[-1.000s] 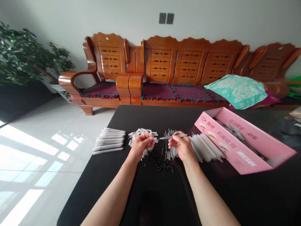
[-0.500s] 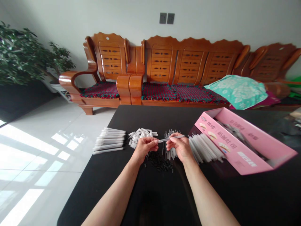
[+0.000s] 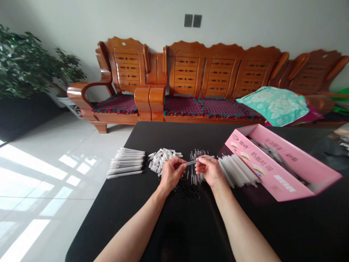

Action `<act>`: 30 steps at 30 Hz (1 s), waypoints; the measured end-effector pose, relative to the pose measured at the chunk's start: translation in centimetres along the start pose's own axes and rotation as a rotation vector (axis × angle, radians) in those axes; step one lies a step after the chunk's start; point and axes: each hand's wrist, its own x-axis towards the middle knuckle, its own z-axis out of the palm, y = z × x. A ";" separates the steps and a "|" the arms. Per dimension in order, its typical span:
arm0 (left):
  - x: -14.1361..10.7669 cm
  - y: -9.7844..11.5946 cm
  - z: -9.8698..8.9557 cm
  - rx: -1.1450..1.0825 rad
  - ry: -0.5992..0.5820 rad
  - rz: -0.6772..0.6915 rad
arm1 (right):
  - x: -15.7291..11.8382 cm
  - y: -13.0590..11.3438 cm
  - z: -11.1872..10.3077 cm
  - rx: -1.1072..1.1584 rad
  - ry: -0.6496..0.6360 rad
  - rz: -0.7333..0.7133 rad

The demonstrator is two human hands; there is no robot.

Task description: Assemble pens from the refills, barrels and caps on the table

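A translucent pen barrel (image 3: 193, 162) is held nearly level above the table, its right end slightly higher. My left hand (image 3: 172, 174) pinches its left end, fingers curled; whatever else those fingertips hold is hidden. Toward the other end, my right hand (image 3: 209, 170) grips the barrel between thumb and fingers. White pen caps (image 3: 157, 160) lie heaped behind my left hand. Thin pen refills (image 3: 194, 177) lie between the hands, and small black plugs (image 3: 188, 191) are scattered nearer me. Right of my right hand is a stack of frosted pen barrels (image 3: 237, 171).
Capped pens (image 3: 127, 162) lie in a row at the left edge of the black table (image 3: 174, 225). An open pink box (image 3: 261, 171) with greyish contents stands at right. Behind the table is a wooden sofa (image 3: 187, 69); potted plants (image 3: 29, 65) stand left.
My left hand has shifted slightly right and turned, its fingers now more curled around the barrel's left end. My right hand keeps its grip, almost in place.
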 end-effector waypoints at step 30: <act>-5.1 1.7 -27.6 1.027 0.392 0.072 | 0.4 -0.6 -0.7 -0.037 0.122 -0.188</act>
